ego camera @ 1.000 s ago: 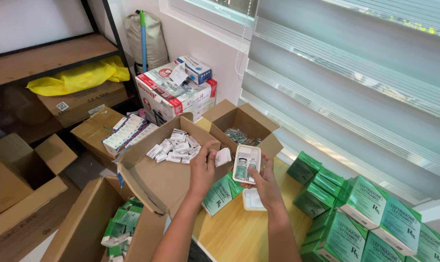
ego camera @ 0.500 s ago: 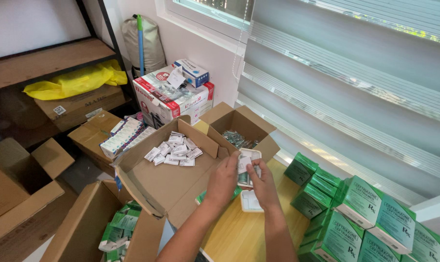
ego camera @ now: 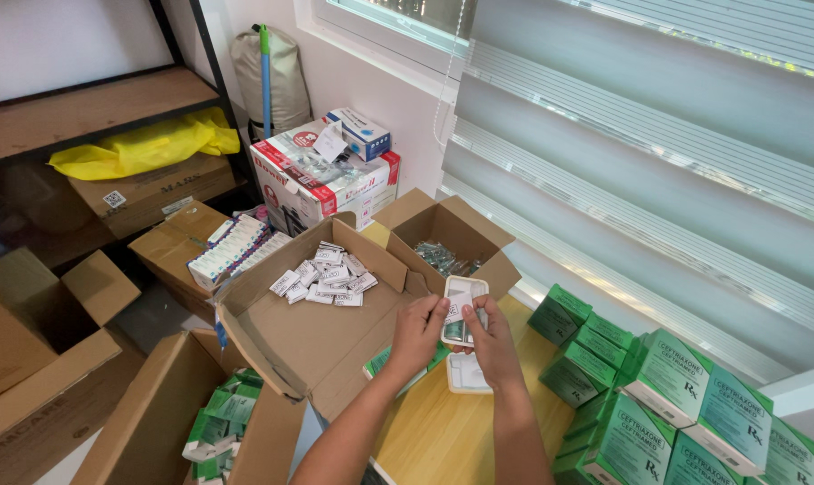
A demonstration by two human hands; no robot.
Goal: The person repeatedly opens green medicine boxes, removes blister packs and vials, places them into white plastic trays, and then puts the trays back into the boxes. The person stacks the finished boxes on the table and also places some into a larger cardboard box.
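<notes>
**Hands at carton edge, tray held**

Open carton [ego camera: 321, 337] overhangs the wooden table [ego camera: 443, 440]; green boxes [ego camera: 667, 404] crowd its right side. Left hand [ego camera: 416, 334] and right hand [ego camera: 492, 346], palms down, both pinch a white plastic tray [ego camera: 461, 310] above a second tray [ego camera: 468, 373].

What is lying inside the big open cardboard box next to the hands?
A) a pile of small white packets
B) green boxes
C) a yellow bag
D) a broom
A: the big open cardboard box holds a pile of small white packets on its floor, just to the left of the two hands, which hold a small white tray over the wooden table.
</notes>
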